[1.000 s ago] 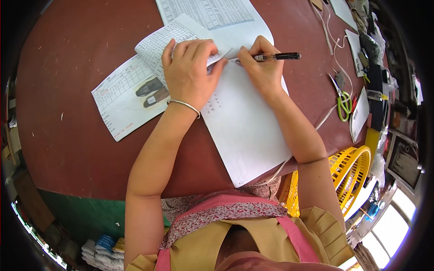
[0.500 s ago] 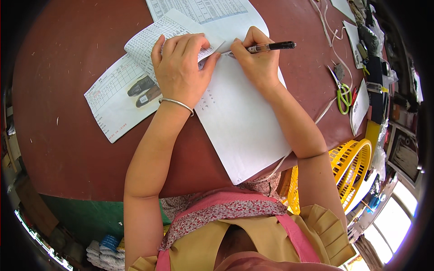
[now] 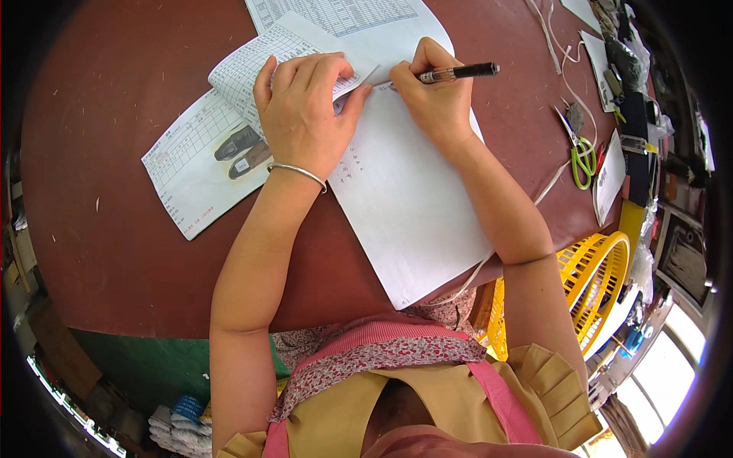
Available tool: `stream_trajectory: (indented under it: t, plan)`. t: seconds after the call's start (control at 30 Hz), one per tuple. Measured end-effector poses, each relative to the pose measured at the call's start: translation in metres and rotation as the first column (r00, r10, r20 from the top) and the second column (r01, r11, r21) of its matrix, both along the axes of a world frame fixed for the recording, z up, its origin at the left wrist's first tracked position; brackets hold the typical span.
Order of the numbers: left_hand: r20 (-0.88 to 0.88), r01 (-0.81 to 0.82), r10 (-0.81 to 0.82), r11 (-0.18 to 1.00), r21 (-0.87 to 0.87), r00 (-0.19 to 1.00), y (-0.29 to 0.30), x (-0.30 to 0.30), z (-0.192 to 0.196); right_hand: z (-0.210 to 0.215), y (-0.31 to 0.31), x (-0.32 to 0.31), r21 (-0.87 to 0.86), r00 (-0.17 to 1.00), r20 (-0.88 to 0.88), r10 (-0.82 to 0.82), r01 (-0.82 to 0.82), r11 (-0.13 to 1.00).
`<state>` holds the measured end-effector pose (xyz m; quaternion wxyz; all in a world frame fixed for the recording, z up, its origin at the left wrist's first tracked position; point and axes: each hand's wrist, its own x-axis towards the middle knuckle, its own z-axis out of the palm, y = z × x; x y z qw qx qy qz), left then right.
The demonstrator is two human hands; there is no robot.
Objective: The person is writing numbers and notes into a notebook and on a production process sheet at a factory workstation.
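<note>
My right hand (image 3: 439,99) grips a black pen (image 3: 458,72) with a clear barrel, its tip down at the upper part of a white sheet (image 3: 408,214). Small handwritten marks run along that sheet's left side. My left hand (image 3: 305,107), a silver bangle at its wrist, has its fingers curled over a folded-up printed form (image 3: 263,57), the thumb pressing near the white sheet's edge. Below the fold lies the form's lower part (image 3: 195,172), with a picture of dark shoes. Another printed table sheet (image 3: 343,15) lies at the far side.
Green-handled scissors (image 3: 582,164) lie at the right of the dark red table (image 3: 137,275), beside a white cord (image 3: 556,179) and papers (image 3: 608,179). A yellow plastic basket (image 3: 592,282) stands past the right edge. Bags and clutter line the far right.
The pen and my right hand have shifted very slightly up the sheet. My left hand keeps its hold on the folded form.
</note>
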<state>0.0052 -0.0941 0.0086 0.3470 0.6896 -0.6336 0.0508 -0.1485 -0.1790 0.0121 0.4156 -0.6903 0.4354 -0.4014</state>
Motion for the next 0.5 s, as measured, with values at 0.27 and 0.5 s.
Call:
stream_trajectory:
  t: [0.27, 0.5]
  plan:
    - [-0.019, -0.006, 0.005, 1.000, -0.012, 1.000, 0.000, -0.001, 0.002, -0.009, -0.009, -0.011, -0.003, 0.996, 0.083, -0.024, 0.024, 1.000]
    - [-0.024, -0.006, 0.005, 0.999, -0.034, 1.000, 0.002, 0.002, 0.000, -0.003, -0.002, -0.001, -0.007, 1.000, 0.025, -0.014, 0.014, 1.000]
